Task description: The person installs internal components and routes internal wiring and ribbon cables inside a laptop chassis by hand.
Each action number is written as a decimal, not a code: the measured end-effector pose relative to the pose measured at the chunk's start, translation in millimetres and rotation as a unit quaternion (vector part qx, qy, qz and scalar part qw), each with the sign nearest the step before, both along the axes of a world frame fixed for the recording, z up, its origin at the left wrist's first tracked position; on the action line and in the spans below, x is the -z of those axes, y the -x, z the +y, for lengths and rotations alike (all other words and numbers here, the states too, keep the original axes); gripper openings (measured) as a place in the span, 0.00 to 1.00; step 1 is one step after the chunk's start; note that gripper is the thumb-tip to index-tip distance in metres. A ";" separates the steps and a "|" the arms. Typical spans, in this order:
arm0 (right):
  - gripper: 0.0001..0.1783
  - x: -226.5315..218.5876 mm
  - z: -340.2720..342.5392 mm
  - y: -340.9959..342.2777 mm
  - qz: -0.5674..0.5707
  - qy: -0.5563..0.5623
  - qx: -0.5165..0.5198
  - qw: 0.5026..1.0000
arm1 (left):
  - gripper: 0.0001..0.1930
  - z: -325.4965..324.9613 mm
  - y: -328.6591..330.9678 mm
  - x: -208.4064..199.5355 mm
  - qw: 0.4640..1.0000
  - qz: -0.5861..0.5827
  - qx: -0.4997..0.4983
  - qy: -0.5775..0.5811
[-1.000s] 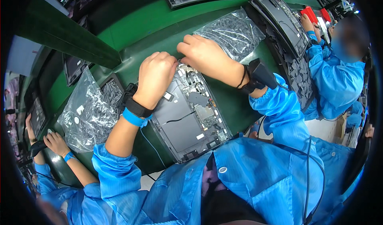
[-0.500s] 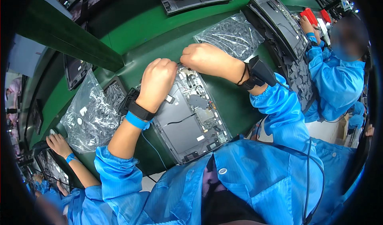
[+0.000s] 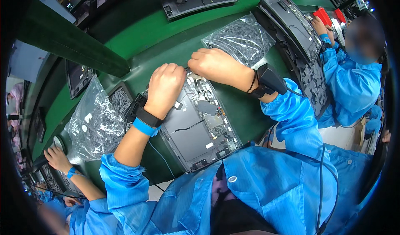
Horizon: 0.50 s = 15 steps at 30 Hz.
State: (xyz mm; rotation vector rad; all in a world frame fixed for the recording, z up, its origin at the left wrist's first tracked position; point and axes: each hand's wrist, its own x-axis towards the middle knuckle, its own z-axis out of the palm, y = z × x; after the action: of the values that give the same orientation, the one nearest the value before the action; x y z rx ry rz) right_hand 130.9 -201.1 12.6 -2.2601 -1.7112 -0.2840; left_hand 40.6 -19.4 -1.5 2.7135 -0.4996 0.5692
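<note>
An opened grey laptop housing (image 3: 187,141) with an exposed circuit board, small cables and connectors lies on the green bench right in front of me. At its far edge my left hand (image 3: 166,85) is closed, knuckles up, its fingertips turned down out of sight. Close beside it, at the far right corner, my right hand (image 3: 213,62) is also closed with the fingers curled under. Whatever the two hands pinch is hidden beneath them. A blue wrist strap (image 3: 145,127) with a thin cord circles my left wrist, and each wrist carries a black band device.
Clear bags of small dark parts, a left bag (image 3: 93,126) and a right bag (image 3: 241,39), flank me. A tray (image 3: 130,94) adjoins the left one. Stacked housings (image 3: 287,22), a green post (image 3: 79,45) and another housing (image 3: 193,1) stand around. Co-workers' sleeves (image 3: 350,89) and hand (image 3: 58,159) show.
My hands stay at the housing's far edge with only slight shifts. The housing at the back has slid left. The left co-worker's hand has moved a little down and left.
</note>
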 end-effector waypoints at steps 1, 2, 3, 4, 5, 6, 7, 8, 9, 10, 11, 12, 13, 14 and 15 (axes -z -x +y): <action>0.04 -0.8 1.0 1.4 -0.004 0.009 0.009 1.000 | 0.03 -0.2 -0.5 0.1 1.000 0.000 -0.002 -0.002; 0.05 -1.8 2.7 3.1 -0.009 0.017 0.016 1.000 | 0.04 0.0 0.6 -0.7 1.000 0.001 -0.006 -0.004; 0.05 -1.6 4.1 4.1 -0.009 0.016 0.015 1.000 | 0.04 1.1 1.8 -1.3 1.000 0.000 -0.007 -0.005; 0.05 -0.8 5.3 5.1 -0.008 0.012 0.014 1.000 | 0.04 2.7 3.0 -1.9 1.000 0.008 -0.008 0.008; 0.05 0.2 5.3 4.8 -0.008 0.009 0.015 1.000 | 0.04 3.3 2.1 -1.2 1.000 0.015 -0.006 0.022; 0.05 0.3 4.3 4.4 -0.009 0.010 0.017 1.000 | 0.04 2.2 1.0 -0.5 1.000 0.014 -0.004 0.022; 0.05 0.3 3.1 4.0 -0.006 0.012 0.017 1.000 | 0.04 0.4 -0.1 0.2 1.000 0.016 -0.006 0.010; 0.05 -0.8 3.1 4.0 -0.003 0.013 0.015 1.000 | 0.04 -0.5 0.2 -1.0 1.000 0.019 -0.010 -0.002; 0.05 -0.7 3.3 4.0 -0.004 0.012 0.014 1.000 | 0.04 -1.2 0.8 -2.7 1.000 0.018 -0.011 -0.003; 0.05 0.6 3.4 4.0 -0.007 0.006 0.015 1.000 | 0.04 -1.8 1.6 -4.7 1.000 0.017 -0.011 -0.007; 0.05 2.7 2.4 3.5 -0.009 0.001 0.018 1.000 | 0.04 -2.8 1.5 -4.5 1.000 0.017 -0.010 -0.010; 0.05 3.7 1.5 2.2 -0.008 0.001 0.019 1.000 | 0.04 -2.2 0.6 -3.4 1.000 0.018 -0.009 -0.009; 0.05 4.8 0.6 0.4 -0.013 -0.032 0.020 0.999 | 0.04 -0.4 -0.8 -2.0 1.000 0.026 -0.011 0.007; 0.05 1.7 1.2 3.0 -0.015 -0.066 0.020 0.998 | 0.05 -0.5 1.3 -4.9 0.999 0.036 -0.014 0.023; 0.05 -3.2 -0.8 7.5 -0.012 -0.065 0.020 0.998 | 0.05 -2.1 4.9 -9.1 0.999 0.039 -0.015 0.023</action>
State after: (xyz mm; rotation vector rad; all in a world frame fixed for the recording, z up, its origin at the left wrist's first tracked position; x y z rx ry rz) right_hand 123.4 -201.9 15.7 -2.2067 -1.6123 -0.4203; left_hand 35.7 -21.6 7.6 2.6908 -0.4221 0.4740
